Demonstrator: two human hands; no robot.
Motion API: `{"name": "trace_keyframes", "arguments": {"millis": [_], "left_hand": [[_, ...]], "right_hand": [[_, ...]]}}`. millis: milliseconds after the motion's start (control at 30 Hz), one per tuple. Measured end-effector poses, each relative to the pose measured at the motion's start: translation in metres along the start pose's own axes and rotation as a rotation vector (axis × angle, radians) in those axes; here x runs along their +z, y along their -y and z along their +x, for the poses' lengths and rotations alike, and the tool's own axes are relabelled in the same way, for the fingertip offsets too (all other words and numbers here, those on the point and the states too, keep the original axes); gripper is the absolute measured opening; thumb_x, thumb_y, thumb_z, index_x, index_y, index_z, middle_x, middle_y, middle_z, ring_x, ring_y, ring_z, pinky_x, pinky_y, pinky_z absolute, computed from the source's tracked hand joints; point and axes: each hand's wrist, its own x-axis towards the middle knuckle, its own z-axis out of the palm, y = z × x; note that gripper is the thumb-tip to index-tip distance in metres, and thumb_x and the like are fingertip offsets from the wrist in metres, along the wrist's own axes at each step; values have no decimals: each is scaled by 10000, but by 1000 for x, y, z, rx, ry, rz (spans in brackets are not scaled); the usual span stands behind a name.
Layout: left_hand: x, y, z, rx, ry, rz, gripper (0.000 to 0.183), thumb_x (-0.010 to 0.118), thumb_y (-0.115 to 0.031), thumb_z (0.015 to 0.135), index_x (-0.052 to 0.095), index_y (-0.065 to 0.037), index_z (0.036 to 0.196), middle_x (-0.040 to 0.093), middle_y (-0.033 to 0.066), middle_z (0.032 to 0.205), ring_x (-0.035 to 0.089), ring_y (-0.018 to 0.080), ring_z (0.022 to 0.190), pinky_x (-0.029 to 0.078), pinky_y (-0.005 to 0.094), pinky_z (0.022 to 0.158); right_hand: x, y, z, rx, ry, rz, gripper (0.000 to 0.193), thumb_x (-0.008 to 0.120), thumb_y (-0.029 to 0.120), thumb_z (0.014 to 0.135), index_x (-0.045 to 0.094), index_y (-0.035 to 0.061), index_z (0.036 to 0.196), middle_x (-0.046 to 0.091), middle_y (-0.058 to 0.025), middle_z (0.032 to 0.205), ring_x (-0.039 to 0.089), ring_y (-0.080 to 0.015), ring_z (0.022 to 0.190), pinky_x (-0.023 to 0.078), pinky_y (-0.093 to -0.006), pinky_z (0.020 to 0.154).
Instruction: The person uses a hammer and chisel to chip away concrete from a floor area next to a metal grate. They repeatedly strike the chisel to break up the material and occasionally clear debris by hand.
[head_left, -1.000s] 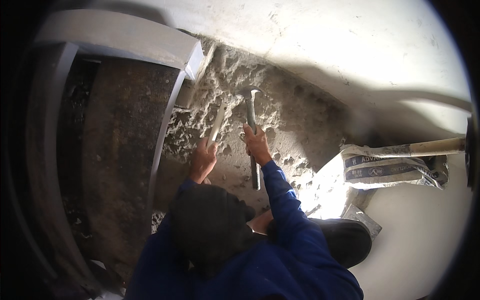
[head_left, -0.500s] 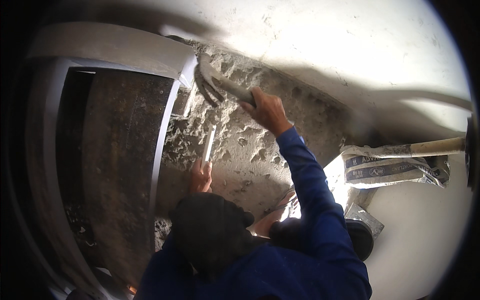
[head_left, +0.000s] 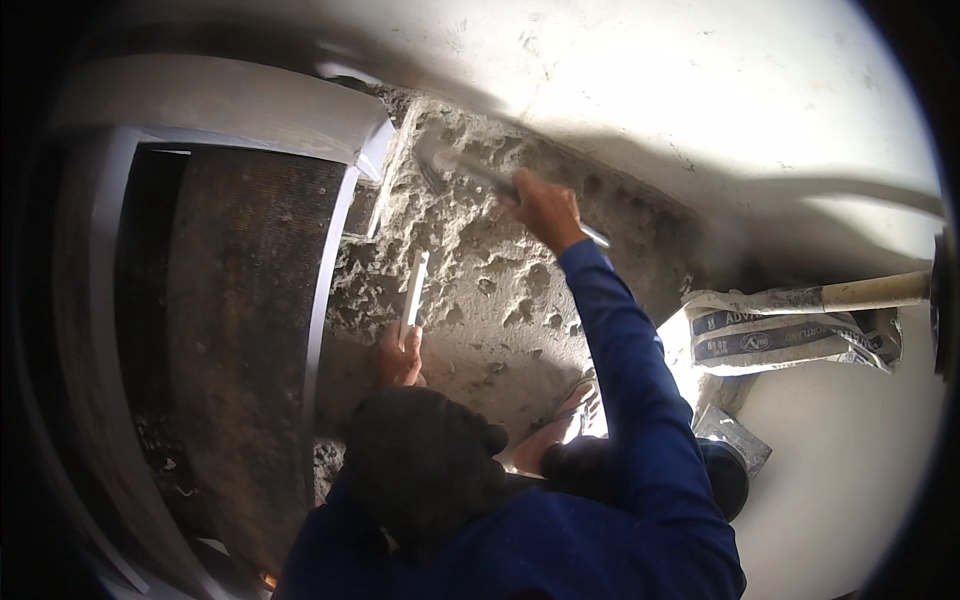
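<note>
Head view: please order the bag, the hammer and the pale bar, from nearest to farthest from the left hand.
From the left hand:
1. Pale bar, held in it.
2. Hammer, in the right hand.
3. Bag, far right.

Lighting is uneven. The white wall (head_left: 690, 90) is overexposed toward its middle, surface detail washed out; a dark, curved shadow crosses it at right. Hard glare falls just beside the cement sack (head_left: 790, 345), its source out of view. Strong light and small shadows pick out the pits in the rough concrete floor (head_left: 500, 285). The brown panel (head_left: 250, 350) at left and the black cap (head_left: 415, 450) sit dim, detail poor. The hammer head (head_left: 434, 158) is motion-blurred; the pale bar (head_left: 414, 290) reads sharper. Fisheye distortion bows straight edges; the rim falls to black.
</note>
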Motion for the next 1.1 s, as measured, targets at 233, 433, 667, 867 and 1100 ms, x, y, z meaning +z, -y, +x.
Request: {"name": "trace_keyframes", "arguments": {"millis": [233, 433, 667, 867, 1100], "left_hand": [[-2, -5, -6, 38, -64, -57, 228, 610, -247, 937, 573, -23, 959, 571, 102, 707, 538, 201, 635, 457, 376, 616], [-5, -11, -6, 37, -58, -3, 227, 610, -243, 933, 579, -18, 947, 588, 106, 703, 539, 199, 618, 457, 382, 593], [-5, -15, -4, -9, -16, 23, 224, 604, -247, 932, 586, -24, 934, 582, 113, 699, 560, 206, 631, 462, 384, 600], [-6, -4, -2, 8, -25, 33, 204, 616, -228, 927, 593, -26, 948, 591, 135, 714, 570, 239, 635, 463, 392, 609], [-5, 9, 0, -96, 11, 48, 200, 638, -227, 915, 608, -37, 972, 620, 165, 761, 606, 297, 678, 475, 405, 637]], "right_hand": [[4, -1, -1, -84, -51, -52, 405, 585, 492, 943, 555, 88, 952, 673, -142, 727, 670, -326, 595, 532, -470, 571], [3, -15, 10, -99, -119, -180, 424, 573, 507, 946, 516, 87, 930, 646, -129, 685, 636, -305, 535, 503, -454, 505], [4, -15, 12, -203, 25, -177, 373, 605, 457, 930, 571, 86, 928, 654, -103, 682, 669, -290, 601, 527, -442, 535], [-5, -16, 27, -179, -47, -327, 405, 540, 496, 964, 494, 97, 917, 611, -69, 643, 597, -212, 492, 476, -376, 436], [-10, -19, 33, -173, 38, -235, 454, 554, 538, 940, 529, 88, 992, 642, -94, 662, 650, -227, 560, 497, -404, 480]]}}
